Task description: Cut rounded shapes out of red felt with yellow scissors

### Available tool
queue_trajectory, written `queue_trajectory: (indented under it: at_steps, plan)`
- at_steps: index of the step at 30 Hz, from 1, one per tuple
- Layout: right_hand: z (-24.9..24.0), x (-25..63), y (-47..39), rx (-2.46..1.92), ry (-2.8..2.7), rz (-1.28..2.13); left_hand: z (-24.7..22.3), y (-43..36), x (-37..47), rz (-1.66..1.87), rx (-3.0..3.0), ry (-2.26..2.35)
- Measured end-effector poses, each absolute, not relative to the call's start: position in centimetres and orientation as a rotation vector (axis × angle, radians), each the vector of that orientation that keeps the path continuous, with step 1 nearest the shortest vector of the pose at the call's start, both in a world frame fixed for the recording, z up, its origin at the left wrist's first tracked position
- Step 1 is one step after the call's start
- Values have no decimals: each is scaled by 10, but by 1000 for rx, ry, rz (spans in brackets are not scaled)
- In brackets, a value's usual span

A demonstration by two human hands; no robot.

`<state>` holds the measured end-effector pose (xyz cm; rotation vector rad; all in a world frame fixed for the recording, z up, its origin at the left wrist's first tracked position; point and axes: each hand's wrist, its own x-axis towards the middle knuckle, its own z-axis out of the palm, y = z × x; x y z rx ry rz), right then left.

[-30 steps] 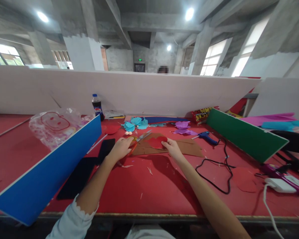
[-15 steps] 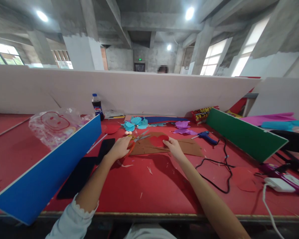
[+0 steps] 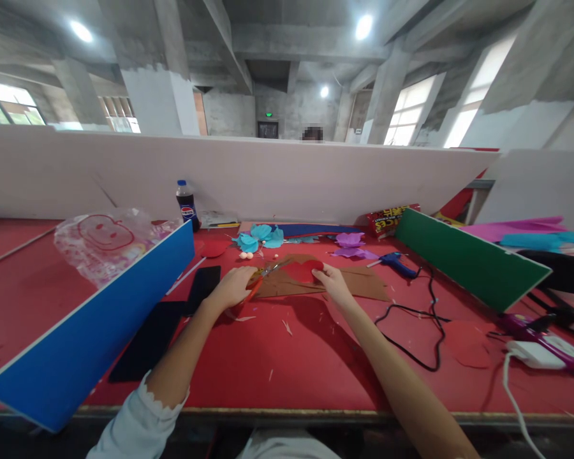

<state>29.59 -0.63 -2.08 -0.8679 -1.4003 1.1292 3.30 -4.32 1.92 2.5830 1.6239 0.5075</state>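
In the head view, we hold the scissors in our left hand, with our fingers closed around the handles. Our right hand pinches the edge of a red paper piece between thumb and fingers. Our two hands are apart, and the red paper piece is between them, to the right of the scissors. It is above some brown sheets (we cannot tell if it touches them). The blades point up and to the right, toward the paper, and they look almost closed.

The brown sheets lie on the red table. Behind them are blue paper flowers and a purple paper flower. Two small pale balls sit near our left hand. On the right we see a blue glue gun, a black cord and a green board standing on its edge. A blue board stands on the left, with a clear plastic bag behind it. A dark soda bottle stands upright by the long white wall. The top of a person's head shows over that wall.
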Motion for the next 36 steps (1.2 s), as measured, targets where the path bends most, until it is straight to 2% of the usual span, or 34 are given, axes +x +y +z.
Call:
queue_trajectory:
  at_steps: [10, 18, 36]
  plan:
    - [-22, 297, -5, -920, -1424, 1071, 22, -45, 33, 368, 2627, 1738]
    - [-22, 295, -6, -903, -1467, 1079, 18, -43, 31, 486, 2648, 1604]
    - [-24, 291, -8, -999, -1591, 979, 19, -44, 34, 437, 2645, 1619]
